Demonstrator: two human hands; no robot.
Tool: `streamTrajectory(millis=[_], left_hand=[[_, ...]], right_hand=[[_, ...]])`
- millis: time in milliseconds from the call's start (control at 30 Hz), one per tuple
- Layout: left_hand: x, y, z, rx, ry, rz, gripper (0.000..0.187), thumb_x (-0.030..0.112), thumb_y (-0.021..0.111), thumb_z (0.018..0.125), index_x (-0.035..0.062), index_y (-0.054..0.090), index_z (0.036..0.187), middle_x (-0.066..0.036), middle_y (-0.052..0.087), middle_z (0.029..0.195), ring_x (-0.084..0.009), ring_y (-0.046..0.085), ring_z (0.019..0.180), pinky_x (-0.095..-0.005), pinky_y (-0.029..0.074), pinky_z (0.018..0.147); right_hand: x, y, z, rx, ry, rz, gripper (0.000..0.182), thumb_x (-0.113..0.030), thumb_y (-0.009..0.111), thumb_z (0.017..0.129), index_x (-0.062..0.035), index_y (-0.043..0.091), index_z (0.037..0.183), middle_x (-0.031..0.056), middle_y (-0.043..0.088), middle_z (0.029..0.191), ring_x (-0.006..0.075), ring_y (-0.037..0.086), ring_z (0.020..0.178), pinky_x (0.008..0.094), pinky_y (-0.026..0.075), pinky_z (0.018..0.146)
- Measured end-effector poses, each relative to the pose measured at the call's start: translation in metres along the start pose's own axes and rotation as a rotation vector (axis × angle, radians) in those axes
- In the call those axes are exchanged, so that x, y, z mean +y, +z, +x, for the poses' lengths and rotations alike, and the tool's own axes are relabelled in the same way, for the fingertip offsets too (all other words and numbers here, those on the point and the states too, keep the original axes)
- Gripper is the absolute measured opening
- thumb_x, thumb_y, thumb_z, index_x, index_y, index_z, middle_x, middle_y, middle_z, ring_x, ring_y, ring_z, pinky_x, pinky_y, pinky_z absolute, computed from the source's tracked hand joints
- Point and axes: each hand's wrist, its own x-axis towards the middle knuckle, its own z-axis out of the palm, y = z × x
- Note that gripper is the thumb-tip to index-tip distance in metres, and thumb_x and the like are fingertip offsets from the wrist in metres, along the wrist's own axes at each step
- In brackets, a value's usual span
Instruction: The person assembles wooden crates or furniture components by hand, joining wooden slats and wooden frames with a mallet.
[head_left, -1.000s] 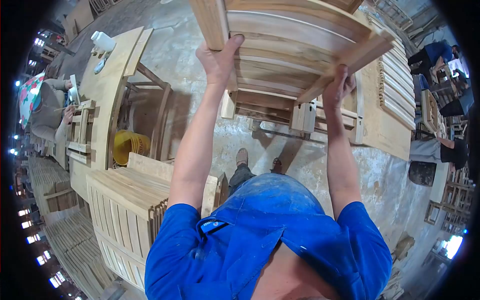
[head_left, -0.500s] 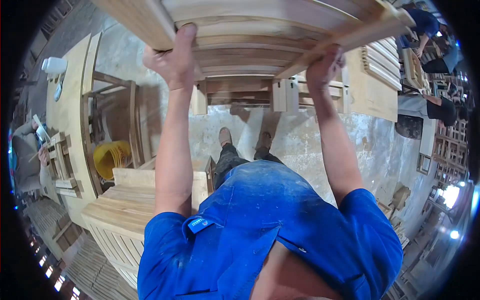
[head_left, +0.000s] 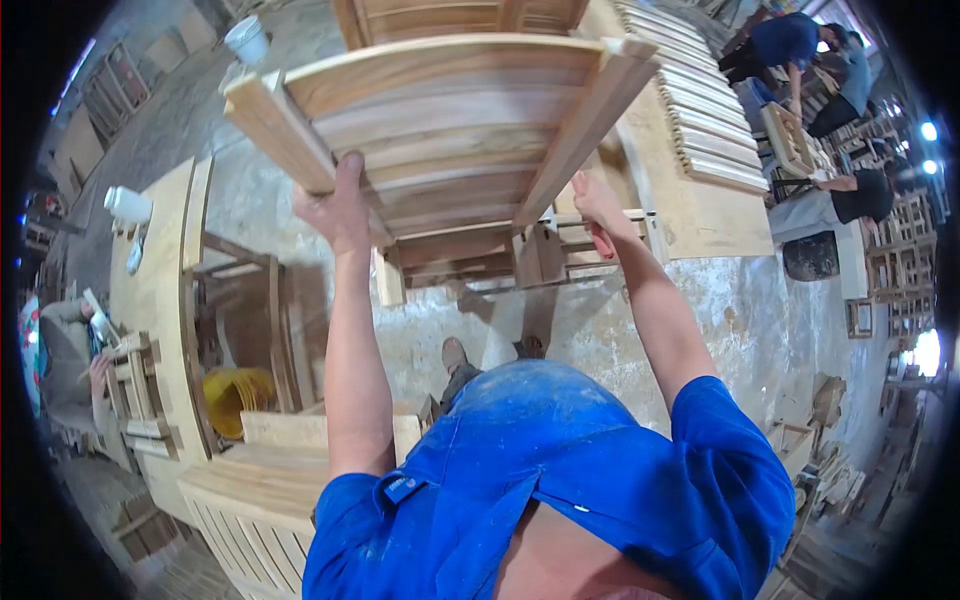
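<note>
A wooden panel (head_left: 440,135) with a thick post along each side is raised in front of me. My left hand (head_left: 338,208) is closed on its left post (head_left: 285,140), thumb lying over the inner edge. Just below and outside the right post (head_left: 590,125) is my right hand (head_left: 602,208), with fingers apart and nothing in them. Beneath the panel, a wooden piece of furniture (head_left: 540,255) with short square legs stands on the floor, partly hidden by the panel.
Slatted wooden strips (head_left: 700,100) lie on a board at the right. A long workbench (head_left: 165,290) with a white jug (head_left: 128,205) runs down the left, near a yellow bucket (head_left: 232,400). A slatted wooden cabinet (head_left: 260,480) stands close to my left. Other people (head_left: 785,45) work around the room.
The panel has moved lower and left in view, showing its top edge. My right hand has let go of the right post, while my left hand keeps its hold.
</note>
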Motion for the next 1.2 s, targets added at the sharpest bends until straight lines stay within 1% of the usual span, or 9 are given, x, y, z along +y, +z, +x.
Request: streamTrajectory(millis=[133,300,433,533,600,733,867,1067,1200], left_hand=[[0.005,-0.002,-0.003,-0.014,-0.072,-0.012,0.028,0.007,0.079,0.073,-0.0035,0.064,0.094,-0.006,0.065,0.085,-0.0138,0.061,0.073,-0.0301,0.052,0.065],[0.001,-0.002,-0.003,-0.025,-0.14,-0.007,0.028,0.002,0.077,0.072,-0.0054,0.064,0.096,-0.007,0.065,0.085,-0.0148,0.063,0.075,-0.0302,0.053,0.068],[-0.001,-0.005,-0.005,-0.077,-0.067,-0.076,0.025,0.007,0.075,0.077,-0.0066,0.064,0.094,-0.008,0.065,0.083,-0.0145,0.062,0.073,-0.0292,0.052,0.066],[-0.014,-0.001,-0.003,-0.042,-0.102,-0.145,0.024,-0.001,0.073,0.07,-0.0075,0.064,0.091,-0.008,0.066,0.087,-0.0155,0.063,0.075,-0.0305,0.052,0.071],[-0.014,-0.01,-0.003,-0.044,-0.157,-0.037,0.022,0.001,0.074,0.066,-0.0053,0.066,0.086,-0.006,0.067,0.085,-0.0133,0.06,0.074,-0.0305,0.051,0.069],[-0.027,-0.009,0.002,-0.042,-0.114,0.054,0.027,0.005,0.081,0.065,-0.0031,0.067,0.087,-0.004,0.067,0.084,-0.012,0.059,0.076,-0.0297,0.05,0.07],[-0.039,-0.003,-0.012,-0.009,0.002,-0.107,0.036,0.016,0.089,0.062,0.0004,0.068,0.087,-0.002,0.067,0.082,-0.0129,0.06,0.073,-0.0295,0.05,0.067],[-0.03,-0.009,-0.002,-0.094,-0.04,0.214,0.032,0.016,0.083,0.067,0.0048,0.063,0.09,0.0,0.063,0.081,-0.0126,0.058,0.074,-0.0308,0.049,0.067],[-0.008,-0.011,-0.002,-0.118,-0.09,0.17,0.033,0.016,0.085,0.065,0.005,0.064,0.088,-0.001,0.064,0.079,-0.0106,0.058,0.074,-0.0306,0.05,0.069]], right_hand=[[0.004,-0.052,-0.002,-0.197,0.159,0.511,0.043,-0.028,0.06,0.088,0.0057,0.059,0.115,0.0165,0.068,0.1,0.0263,0.067,0.086,0.0384,0.053,0.08],[-0.025,-0.169,-0.151,0.219,-0.017,0.87,0.065,-0.022,0.078,0.081,0.008,0.048,0.131,0.0082,0.062,0.098,0.0139,0.062,0.073,0.028,0.054,0.061],[-0.091,-0.319,-0.206,0.598,0.021,0.476,0.06,-0.019,0.076,0.085,0.0039,0.047,0.131,0.0056,0.062,0.092,0.0102,0.058,0.065,0.026,0.049,0.054],[-0.102,-0.43,-0.263,0.828,-0.376,0.268,0.047,-0.029,0.07,0.085,0.0022,0.059,0.118,0.0087,0.064,0.098,0.0158,0.061,0.071,0.0319,0.051,0.073],[-0.105,-0.433,-0.27,0.969,-0.459,0.281,0.043,-0.032,0.07,0.082,0.0007,0.061,0.109,0.0064,0.061,0.094,0.0154,0.058,0.07,0.0325,0.05,0.075],[-0.088,-0.378,-0.231,0.57,-0.573,-0.556,0.044,-0.031,0.068,0.081,-0.0015,0.06,0.112,0.006,0.059,0.093,0.0138,0.057,0.07,0.0297,0.049,0.068],[-0.195,-0.321,-0.229,0.269,0.261,-0.05,0.05,-0.028,0.067,0.079,-0.0051,0.058,0.122,0.0052,0.058,0.095,0.0116,0.056,0.07,0.0249,0.046,0.06],[-0.266,-0.365,-0.234,0.553,-0.491,0.064,0.053,-0.015,0.064,0.076,-0.0023,0.056,0.126,0.0074,0.061,0.1,0.0134,0.058,0.08,0.0269,0.046,0.067],[-0.321,-0.347,-0.224,0.478,-0.674,0.072,0.053,-0.005,0.062,0.074,-0.0012,0.055,0.126,0.0091,0.062,0.103,0.0155,0.059,0.089,0.0294,0.047,0.075]])
